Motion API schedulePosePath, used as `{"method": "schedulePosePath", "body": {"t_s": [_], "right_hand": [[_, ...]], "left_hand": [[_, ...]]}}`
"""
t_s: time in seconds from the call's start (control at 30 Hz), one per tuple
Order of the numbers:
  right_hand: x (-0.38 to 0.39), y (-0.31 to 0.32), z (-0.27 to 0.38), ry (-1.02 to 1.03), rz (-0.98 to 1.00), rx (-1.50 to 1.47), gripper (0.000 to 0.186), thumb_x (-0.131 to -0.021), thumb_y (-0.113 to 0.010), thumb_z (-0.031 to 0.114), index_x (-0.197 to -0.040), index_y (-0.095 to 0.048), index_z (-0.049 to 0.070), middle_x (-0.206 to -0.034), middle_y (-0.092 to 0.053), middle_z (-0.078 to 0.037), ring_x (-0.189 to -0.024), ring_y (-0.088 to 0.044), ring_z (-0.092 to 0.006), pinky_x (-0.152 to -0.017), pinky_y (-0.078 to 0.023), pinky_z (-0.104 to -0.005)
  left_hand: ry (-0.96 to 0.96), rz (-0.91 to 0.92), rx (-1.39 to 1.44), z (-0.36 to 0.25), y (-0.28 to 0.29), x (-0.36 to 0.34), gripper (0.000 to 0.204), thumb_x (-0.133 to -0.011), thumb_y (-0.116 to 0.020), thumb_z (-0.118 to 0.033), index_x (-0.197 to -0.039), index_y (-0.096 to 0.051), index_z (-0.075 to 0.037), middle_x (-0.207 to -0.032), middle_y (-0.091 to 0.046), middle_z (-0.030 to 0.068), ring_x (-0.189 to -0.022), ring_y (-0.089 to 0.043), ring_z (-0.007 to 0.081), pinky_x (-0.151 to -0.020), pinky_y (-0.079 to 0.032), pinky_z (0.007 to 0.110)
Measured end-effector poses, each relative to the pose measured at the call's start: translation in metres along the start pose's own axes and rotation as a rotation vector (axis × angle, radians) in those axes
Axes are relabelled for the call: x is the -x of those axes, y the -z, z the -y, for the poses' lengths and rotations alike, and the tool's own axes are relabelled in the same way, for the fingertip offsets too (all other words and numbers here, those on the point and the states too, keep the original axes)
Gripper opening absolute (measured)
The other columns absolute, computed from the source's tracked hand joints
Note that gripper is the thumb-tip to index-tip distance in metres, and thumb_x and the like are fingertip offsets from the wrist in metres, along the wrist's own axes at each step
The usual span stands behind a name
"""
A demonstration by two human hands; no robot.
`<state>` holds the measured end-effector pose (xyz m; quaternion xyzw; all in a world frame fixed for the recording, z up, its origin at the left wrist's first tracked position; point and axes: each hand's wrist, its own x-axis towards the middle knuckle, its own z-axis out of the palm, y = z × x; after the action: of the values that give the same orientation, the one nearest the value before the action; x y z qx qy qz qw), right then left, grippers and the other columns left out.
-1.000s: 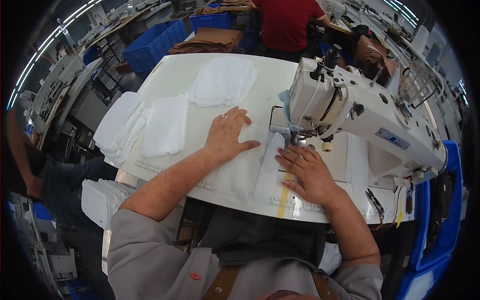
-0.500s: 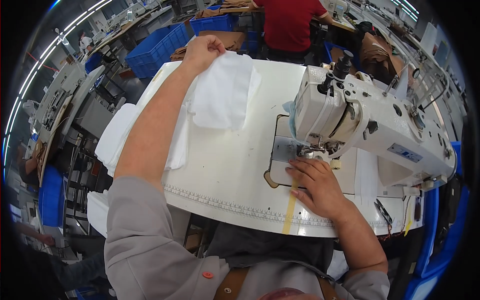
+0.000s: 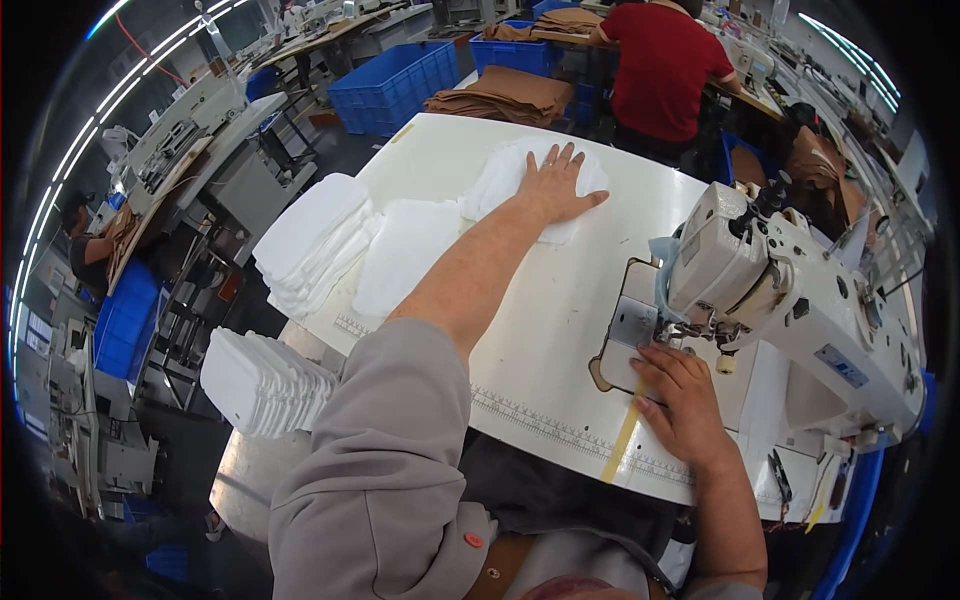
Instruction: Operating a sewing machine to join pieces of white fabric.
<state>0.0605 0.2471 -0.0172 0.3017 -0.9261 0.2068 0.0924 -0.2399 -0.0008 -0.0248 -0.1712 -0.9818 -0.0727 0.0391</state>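
Observation:
My left hand (image 3: 557,190) lies spread on a pile of white cloth pieces (image 3: 498,183) at the far side of the sewing table (image 3: 520,345). The hand and wrist cover part of that pile. Below my left forearm lies another white cloth piece (image 3: 410,245), next to a thick stack of white cloth pieces (image 3: 315,235) at the table's left edge. My right hand (image 3: 685,400) rests on the metal plate (image 3: 632,323) of the white sewing machine (image 3: 790,285), close to its presser foot. Its fingers are stretched out, with no cloth visible under them.
Another white stack (image 3: 265,380) sits on a lower surface (image 3: 255,475) at left. Thread snips (image 3: 779,475) lie at the front right edge. Yellow tape (image 3: 622,445) crosses the printed ruler. Beyond are a blue crate (image 3: 395,85), brown cloth (image 3: 510,92) and a person in red (image 3: 665,75).
My left hand has let go of the white cloth piece it held up and now lies spread on the far pile. My right hand stays by the presser foot. The view has shifted left.

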Motion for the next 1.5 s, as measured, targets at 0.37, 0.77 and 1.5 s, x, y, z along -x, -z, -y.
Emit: {"method": "schedulePosePath", "body": {"t_s": [0.37, 0.77, 1.5], "right_hand": [[0.009, -0.004, 0.001, 0.014, -0.015, 0.037, 0.045, -0.089, -0.073, 0.019, -0.131, -0.066, 0.005, -0.144, -0.062, -0.012, -0.137, -0.053, -0.0327, -0.114, -0.038, -0.0469], [0.004, -0.009, 0.014, 0.074, -0.034, 0.195, 0.043, -0.089, -0.075, 0.018, -0.128, -0.066, 0.004, -0.140, -0.063, -0.014, -0.135, -0.055, -0.0332, -0.111, -0.042, -0.0468], [-0.191, -0.142, 0.121, 0.215, 0.149, 0.059, 0.088, -0.101, -0.037, 0.072, -0.160, -0.039, 0.006, -0.170, -0.031, -0.014, -0.161, -0.020, -0.0293, -0.131, -0.013, -0.0530]], "left_hand": [[0.105, -0.157, 0.291, 0.082, 0.093, 0.180, 0.040, -0.081, -0.087, -0.045, -0.084, -0.079, -0.006, -0.084, -0.076, 0.0131, -0.077, -0.072, 0.0250, -0.073, -0.057, 0.037], [0.195, -0.044, 0.337, 0.130, 0.069, 0.243, 0.016, -0.075, -0.081, -0.011, -0.087, -0.081, -0.001, -0.076, -0.076, 0.0080, -0.067, -0.069, 0.0138, -0.069, -0.057, 0.026], [0.103, -0.754, 1.758, 0.193, 0.175, 0.227, 0.033, -0.105, -0.054, -0.019, -0.128, -0.064, 0.003, -0.123, -0.072, 0.0118, -0.113, -0.070, 0.0228, -0.103, -0.057, 0.037]]}}
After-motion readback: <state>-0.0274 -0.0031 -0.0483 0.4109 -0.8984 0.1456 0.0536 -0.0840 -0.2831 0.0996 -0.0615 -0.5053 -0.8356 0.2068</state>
